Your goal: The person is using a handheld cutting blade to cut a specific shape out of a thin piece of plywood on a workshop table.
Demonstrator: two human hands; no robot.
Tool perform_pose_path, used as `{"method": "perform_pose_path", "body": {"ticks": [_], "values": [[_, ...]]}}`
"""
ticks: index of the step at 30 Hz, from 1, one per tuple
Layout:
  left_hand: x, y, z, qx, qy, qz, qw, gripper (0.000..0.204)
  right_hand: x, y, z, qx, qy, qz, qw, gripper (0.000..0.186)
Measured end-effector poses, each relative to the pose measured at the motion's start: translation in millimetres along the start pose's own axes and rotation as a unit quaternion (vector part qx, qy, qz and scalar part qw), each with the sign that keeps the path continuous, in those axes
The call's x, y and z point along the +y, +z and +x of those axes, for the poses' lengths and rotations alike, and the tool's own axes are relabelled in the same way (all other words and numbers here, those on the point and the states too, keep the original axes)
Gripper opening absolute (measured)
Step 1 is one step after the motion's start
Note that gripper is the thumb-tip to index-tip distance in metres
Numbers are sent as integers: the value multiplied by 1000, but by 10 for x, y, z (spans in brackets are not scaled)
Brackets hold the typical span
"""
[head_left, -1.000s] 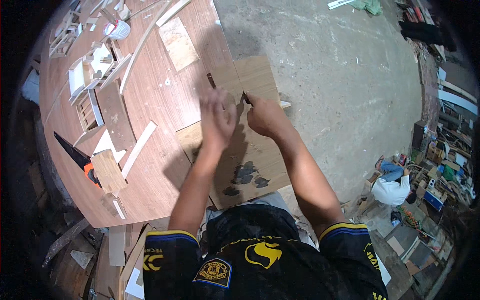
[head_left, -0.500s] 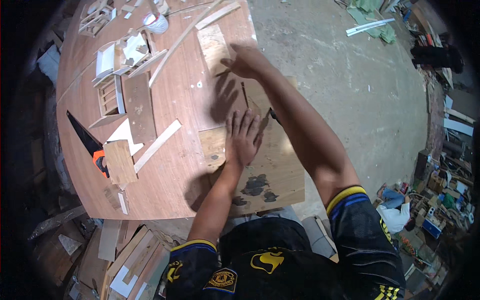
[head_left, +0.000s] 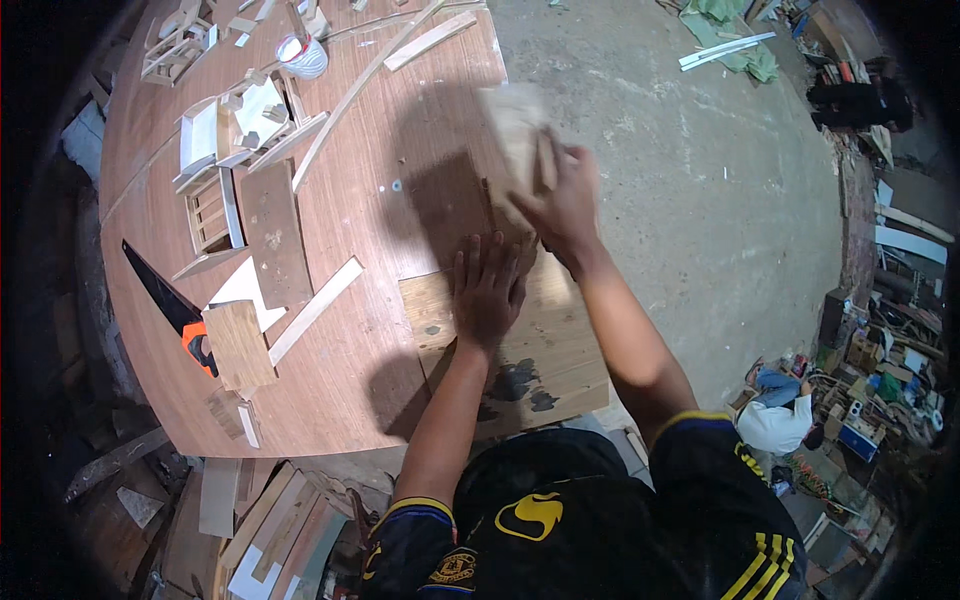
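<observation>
My left hand (head_left: 484, 303) lies flat on a light plywood board (head_left: 565, 350), its fingers stretched out. Dark stains mark the near part of that board. Raised above the table's right edge, my right hand (head_left: 572, 205) grips a pale rectangular plywood piece (head_left: 513, 125), smeared by motion. The piece throws a dark shadow on the tabletop. A narrow strip of the board's far side, ahead of my left fingers, is shaded and hard to make out.
On the reddish wooden table (head_left: 330, 400) at left lie a handsaw (head_left: 195, 335) with an orange handle, a small plywood offcut (head_left: 240, 345), small wooden models (head_left: 215, 210) and long strips (head_left: 350, 95). A white tub (head_left: 303, 58) stands farther back. Someone in white (head_left: 775, 425) is at lower right.
My right hand has picked up the pale plywood piece from the table and swung it right and toward me. My left hand stays on the board.
</observation>
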State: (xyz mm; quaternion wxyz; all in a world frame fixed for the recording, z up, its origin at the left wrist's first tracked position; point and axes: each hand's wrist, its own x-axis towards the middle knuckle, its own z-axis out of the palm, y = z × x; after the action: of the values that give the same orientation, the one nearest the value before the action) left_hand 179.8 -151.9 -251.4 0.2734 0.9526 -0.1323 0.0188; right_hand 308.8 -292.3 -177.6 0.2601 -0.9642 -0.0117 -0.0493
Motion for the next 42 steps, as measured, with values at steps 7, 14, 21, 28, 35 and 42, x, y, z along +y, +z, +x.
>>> {"method": "perform_pose_path", "body": {"ticks": [7, 14, 21, 28, 35, 42], "values": [[-68, 76, -45, -31, 6, -1, 999, 52, 701, -244, -998, 36, 75, -65, 994, 90], [-27, 42, -6, -111, -10, 59, 992, 56, 694, 25, -1109, -16, 149, -30, 988, 71], [7, 23, 10, -103, -1, 79, 991, 59, 773, -125, -1092, -66, 84, -74, 992, 69], [22, -17, 6, -90, 0, 83, 992, 54, 781, -55, -1221, -31, 36, -64, 997, 68], [18, 15, -4, -76, -1, 80, 994, 55, 613, -124, -1312, -62, 74, -93, 991, 78], [28, 35, 0, -56, 4, 85, 995, 54, 644, 3, -1419, -19, 82, -83, 993, 89]]}}
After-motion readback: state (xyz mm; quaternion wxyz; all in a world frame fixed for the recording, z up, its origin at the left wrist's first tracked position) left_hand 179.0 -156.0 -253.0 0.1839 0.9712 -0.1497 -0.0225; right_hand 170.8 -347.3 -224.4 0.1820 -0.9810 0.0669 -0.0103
